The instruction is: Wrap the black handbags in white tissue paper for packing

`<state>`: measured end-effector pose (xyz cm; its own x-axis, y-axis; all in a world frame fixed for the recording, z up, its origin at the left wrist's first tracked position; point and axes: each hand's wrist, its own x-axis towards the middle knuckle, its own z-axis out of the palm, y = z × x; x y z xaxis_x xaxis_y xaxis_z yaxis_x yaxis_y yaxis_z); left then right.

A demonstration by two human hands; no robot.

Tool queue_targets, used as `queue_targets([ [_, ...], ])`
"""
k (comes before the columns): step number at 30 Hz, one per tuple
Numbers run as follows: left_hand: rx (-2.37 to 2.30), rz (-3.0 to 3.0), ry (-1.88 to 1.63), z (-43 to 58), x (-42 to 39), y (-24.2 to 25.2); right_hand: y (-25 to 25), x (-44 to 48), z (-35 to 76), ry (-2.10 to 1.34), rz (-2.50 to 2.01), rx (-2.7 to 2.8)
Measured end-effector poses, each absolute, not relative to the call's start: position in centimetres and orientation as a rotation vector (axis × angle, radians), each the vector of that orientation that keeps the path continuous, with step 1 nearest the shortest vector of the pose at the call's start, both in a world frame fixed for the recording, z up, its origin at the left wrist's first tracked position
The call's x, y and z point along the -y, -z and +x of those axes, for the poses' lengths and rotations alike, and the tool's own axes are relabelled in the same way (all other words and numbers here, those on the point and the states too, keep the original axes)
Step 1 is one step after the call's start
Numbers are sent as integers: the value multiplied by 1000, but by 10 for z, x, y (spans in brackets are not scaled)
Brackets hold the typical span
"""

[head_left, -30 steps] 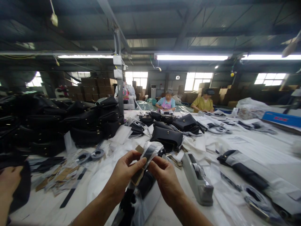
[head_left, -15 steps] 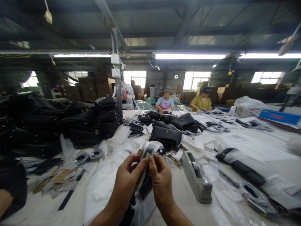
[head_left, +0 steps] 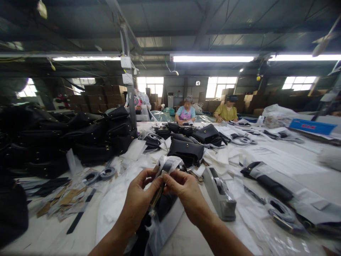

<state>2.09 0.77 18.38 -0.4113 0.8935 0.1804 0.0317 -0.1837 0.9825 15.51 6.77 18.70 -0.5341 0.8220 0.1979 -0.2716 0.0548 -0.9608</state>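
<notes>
While left hand (head_left: 142, 192) and right hand (head_left: 188, 190), nearly closed, pinch a flat dark strap (head_left: 167, 165) in whitish film (head_left: 176, 162), tugging could tear that film.

To the left of the tape dispenser (head_left: 220, 195), your left hand (head_left: 141, 190) and right hand (head_left: 186, 188) are bare, with slim fingers (head_left: 145, 173); your forearms (head_left: 117, 231), also uncovered, widen smoothly away from them.

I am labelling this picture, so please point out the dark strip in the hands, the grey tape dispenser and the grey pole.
Dark strip (head_left: 167, 166), head view: its upper, curved part.
Grey tape dispenser (head_left: 218, 197), head view: side of its body.
Grey pole (head_left: 131, 104), head view: its upright shaft.
</notes>
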Motion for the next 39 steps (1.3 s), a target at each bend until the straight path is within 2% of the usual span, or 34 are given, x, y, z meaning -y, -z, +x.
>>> queue_targets([
  [8,-1315,1109,-1607,17,-7,-184,-177,-65,163,-1738,-494,1385],
  [19,-1274,1120,-1590,16,-9,-184,-162,-64,149,-1376,-736,1400],
  [25,-1164,1173,-1523,13,-13,-184,-166,-56,148,-1516,-643,1303],
  [30,-1237,1258,-1604,15,-14,-178,-164,-51,141,-1605,-596,1157],
  [39,-1352,1245,-1775,31,-6,-177,-156,-51,131,-1467,-636,1151],
])
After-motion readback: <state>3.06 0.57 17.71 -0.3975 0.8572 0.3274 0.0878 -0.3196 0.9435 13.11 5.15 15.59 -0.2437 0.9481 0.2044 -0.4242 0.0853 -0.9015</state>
